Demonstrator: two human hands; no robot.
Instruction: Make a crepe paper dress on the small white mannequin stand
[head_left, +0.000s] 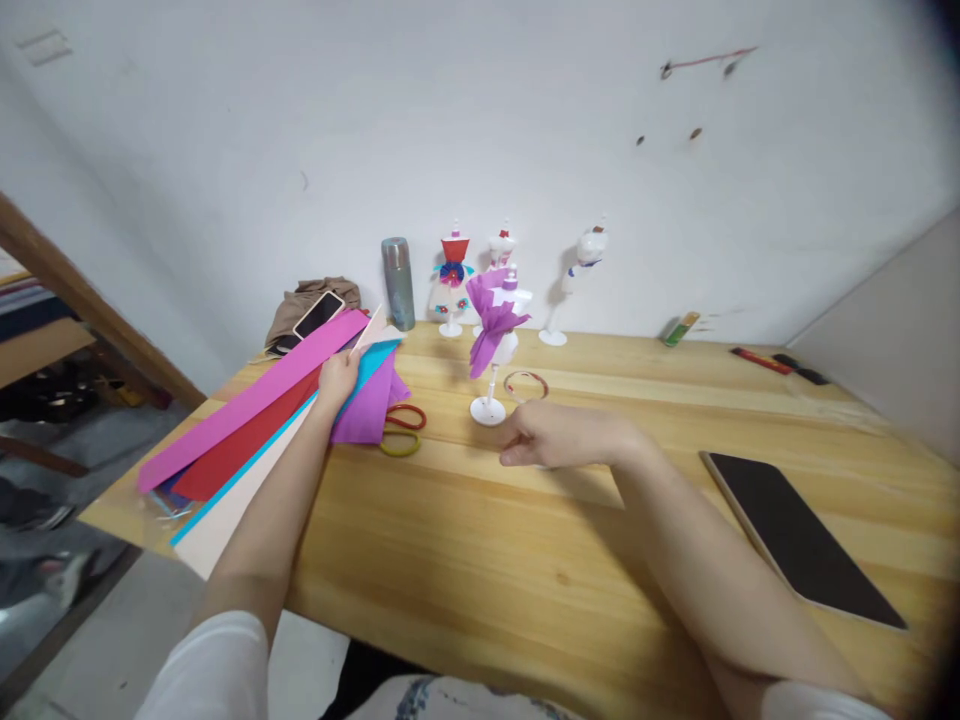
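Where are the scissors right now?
Head view, left of centre on the table: the scissors have their handles at the purple paper's right edge, to the right of the left hand; no blades visible.

Desk (450,540): 1. Mini mannequins (493,335): 4. Coloured sheets (255,437): at least 5, overlapped, exact count unclear. Scissors (405,431): 1 pair. Flask (399,285): 1. Dark-screened devices (799,535): 2. Thin ring (526,373): 1. Green tube (681,330): 1. Brown cloth bundle (294,305): 1. Red stick (761,361): 1. Black stick (801,369): 1.
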